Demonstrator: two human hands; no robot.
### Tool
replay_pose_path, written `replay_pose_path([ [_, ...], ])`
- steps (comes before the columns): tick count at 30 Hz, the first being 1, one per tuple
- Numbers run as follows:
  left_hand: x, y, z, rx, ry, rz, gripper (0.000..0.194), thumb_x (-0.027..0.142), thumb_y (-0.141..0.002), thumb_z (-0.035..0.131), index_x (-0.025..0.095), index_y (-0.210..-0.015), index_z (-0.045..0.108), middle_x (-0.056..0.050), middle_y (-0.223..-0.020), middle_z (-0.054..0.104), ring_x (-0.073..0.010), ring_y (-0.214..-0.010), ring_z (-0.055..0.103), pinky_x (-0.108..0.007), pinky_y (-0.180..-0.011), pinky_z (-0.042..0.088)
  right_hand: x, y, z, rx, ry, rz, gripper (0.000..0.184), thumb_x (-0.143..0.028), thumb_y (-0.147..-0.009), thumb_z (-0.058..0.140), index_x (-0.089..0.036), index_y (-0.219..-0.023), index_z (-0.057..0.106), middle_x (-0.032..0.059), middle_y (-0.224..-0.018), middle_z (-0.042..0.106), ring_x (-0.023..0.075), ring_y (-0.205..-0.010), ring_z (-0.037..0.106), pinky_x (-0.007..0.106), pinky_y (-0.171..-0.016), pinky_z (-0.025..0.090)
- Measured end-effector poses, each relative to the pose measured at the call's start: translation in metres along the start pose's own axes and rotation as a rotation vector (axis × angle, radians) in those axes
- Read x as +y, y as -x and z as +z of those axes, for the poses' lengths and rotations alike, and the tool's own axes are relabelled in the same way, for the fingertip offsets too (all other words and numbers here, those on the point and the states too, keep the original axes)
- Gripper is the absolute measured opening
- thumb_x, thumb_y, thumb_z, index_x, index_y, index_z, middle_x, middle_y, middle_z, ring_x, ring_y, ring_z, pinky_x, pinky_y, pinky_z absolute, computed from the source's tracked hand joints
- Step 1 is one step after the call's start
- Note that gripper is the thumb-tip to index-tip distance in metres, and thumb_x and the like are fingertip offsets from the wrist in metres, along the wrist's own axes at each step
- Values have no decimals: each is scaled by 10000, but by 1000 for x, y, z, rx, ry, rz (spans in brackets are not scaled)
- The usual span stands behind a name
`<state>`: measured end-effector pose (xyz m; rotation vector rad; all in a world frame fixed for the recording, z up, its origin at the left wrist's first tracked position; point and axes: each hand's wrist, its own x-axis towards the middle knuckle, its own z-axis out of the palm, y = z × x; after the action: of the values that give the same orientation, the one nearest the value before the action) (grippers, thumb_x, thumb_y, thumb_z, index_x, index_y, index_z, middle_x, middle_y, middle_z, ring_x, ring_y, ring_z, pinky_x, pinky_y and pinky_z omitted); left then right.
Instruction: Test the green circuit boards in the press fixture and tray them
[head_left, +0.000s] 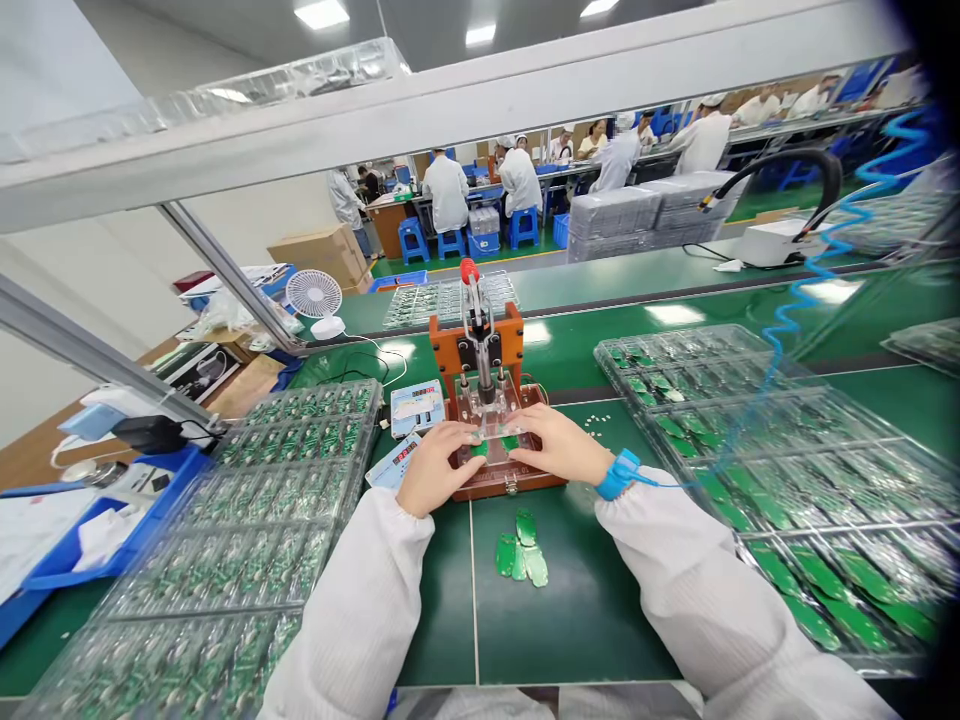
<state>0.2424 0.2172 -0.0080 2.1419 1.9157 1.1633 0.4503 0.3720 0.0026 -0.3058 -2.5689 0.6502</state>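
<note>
My left hand and my right hand are both at the front of a clamp-type test fixture with an orange-brown frame and a red-tipped lever. Between the thumb and fingers of my left hand is a small green circuit board. Another green circuit board sits in the same way between my right thumb and fingers. Both boards are at the fixture's clear plate, and the fingers partly cover them. A blue wrist strap circles my right wrist. Several loose green boards lie on the mat in front.
Clear trays of circuit boards stand on the left and right. Two small display meters sit left of the fixture. A coiled blue cord hangs at right. A white fan stands behind. People work at distant benches.
</note>
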Motion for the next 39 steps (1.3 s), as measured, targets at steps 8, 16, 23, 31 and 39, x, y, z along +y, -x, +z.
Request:
replay_pose_path([
  [8,-1,0,0,-34,26,21,96,246,-902,713,209,-988,693,-74,-1195,716,-270,-1155,625,-482,-1012,510,-1,5,0,-3,32,-7,202,-282,-868,746,-201,-1050,713,98,-1215,729,286,-1130,634,496,-1001,534],
  [16,5,14,11,77,0,14,137,266,-954,652,216,-1079,674,-102,-1355,633,-295,-1307,534,-548,-1101,440,-5,12,2,21,60,-12,194,-334,-941,675,-213,-1086,720,103,-1297,699,283,-1194,617,504,-1044,522],
  [23,20,30,20,372,-34,55,143,205,-963,617,208,-1100,658,-109,-1242,655,-276,-1223,577,-508,-1026,491,-4,14,7,40,79,-16,214,-355,-969,638,-211,-1102,723,101,-1274,712,279,-1186,615,500,-1045,524],
  [31,56,36,35,351,62,240,177,120,-906,627,215,-1053,651,-67,-995,721,-238,-1015,660,-430,-899,563,-6,14,7,66,82,-16,186,-338,-977,622,-220,-1081,720,89,-1244,721,275,-1147,621,514,-1035,523],
  [39,58,41,50,266,102,297,142,136,-900,625,209,-1015,666,-65,-959,739,-232,-970,679,-395,-826,584,-9,19,11,117,11,4,194,-359,-968,621,-250,-1086,729,88,-1230,731,278,-1167,632,519,-1038,529],
])
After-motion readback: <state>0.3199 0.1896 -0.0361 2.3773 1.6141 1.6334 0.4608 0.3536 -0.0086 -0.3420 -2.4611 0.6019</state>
